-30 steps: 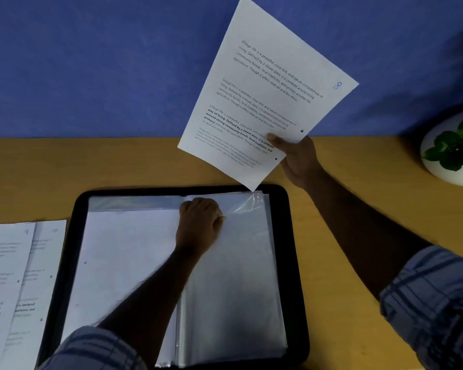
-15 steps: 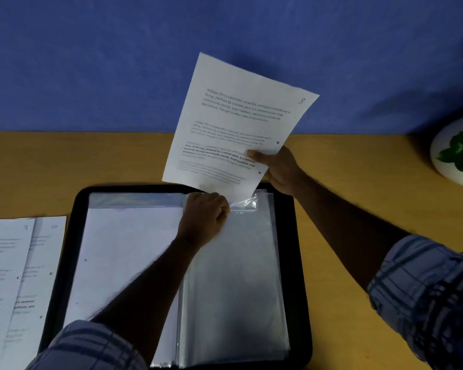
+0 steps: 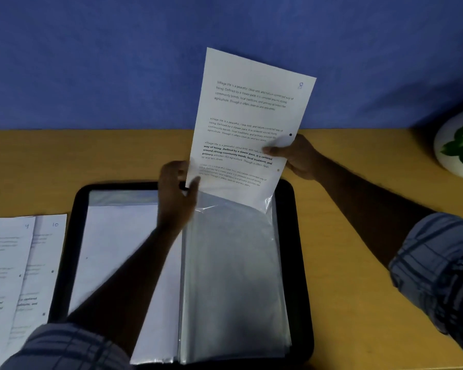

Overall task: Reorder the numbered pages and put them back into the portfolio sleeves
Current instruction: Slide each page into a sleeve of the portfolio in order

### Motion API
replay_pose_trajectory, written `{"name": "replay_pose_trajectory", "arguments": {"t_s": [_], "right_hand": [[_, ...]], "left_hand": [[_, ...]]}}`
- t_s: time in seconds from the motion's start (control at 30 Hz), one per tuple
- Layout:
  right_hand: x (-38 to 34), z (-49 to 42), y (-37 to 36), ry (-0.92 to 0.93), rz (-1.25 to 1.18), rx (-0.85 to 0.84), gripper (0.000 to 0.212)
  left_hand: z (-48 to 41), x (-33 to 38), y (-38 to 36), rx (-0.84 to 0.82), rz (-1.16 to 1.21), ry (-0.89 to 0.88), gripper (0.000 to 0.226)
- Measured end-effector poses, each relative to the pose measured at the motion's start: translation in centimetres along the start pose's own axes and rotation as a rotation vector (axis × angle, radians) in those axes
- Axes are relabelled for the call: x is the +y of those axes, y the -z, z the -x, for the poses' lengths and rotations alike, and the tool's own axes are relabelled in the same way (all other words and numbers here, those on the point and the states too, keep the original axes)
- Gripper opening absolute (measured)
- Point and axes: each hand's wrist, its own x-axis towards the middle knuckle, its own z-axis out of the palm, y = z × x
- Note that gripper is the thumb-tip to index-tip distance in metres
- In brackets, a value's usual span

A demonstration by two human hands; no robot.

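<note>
A black portfolio point(image 3: 300, 249) lies open on the wooden desk, with clear plastic sleeves point(image 3: 233, 276) stacked on its right half and a filled sleeve on its left half. Page 8 point(image 3: 249, 116) stands nearly upright above the right sleeves, its bottom edge just inside the open mouth of the top sleeve. My right hand point(image 3: 297, 156) pinches the page's right edge. My left hand point(image 3: 177, 190) pinches the page's lower left edge by the sleeve mouth.
Pages 9 point(image 3: 3, 263) and 10 point(image 3: 48, 249) lie overlapping on the desk point(image 3: 358, 236) left of the portfolio. A white pot with a green plant point(image 3: 457, 145) stands at the far right by the blue wall.
The page came down from high over the desk and turned more upright; its bottom edge entered the top sleeve. My left hand moved from the sleeve's mouth to the page's left edge.
</note>
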Motion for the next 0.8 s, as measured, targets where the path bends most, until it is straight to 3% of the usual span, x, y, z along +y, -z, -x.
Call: {"name": "replay_pose_trajectory", "arguments": {"t_s": [0.1, 0.23, 0.4, 0.8], "right_hand": [[0.3, 0.0, 0.3, -0.004, 0.008, 0.007, 0.047], [0.4, 0.2, 0.5, -0.009, 0.019, -0.007, 0.044], [0.1, 0.5, 0.7, -0.026, 0.021, 0.041, 0.054], [0.5, 0.6, 2.0, -0.054, 0.005, 0.051, 0.049]], "left_hand": [[-2.3, -1.3, 1.1, -0.093, 0.004, 0.284, 0.035], [-3.7, -1.9, 1.7, -0.311, -0.148, 0.248, 0.020], [-3.9, -1.7, 1.5, -0.379, -0.125, 0.262, 0.017], [-5.0, -1.1, 0.9, -0.482, -0.091, 0.283, 0.014]]}}
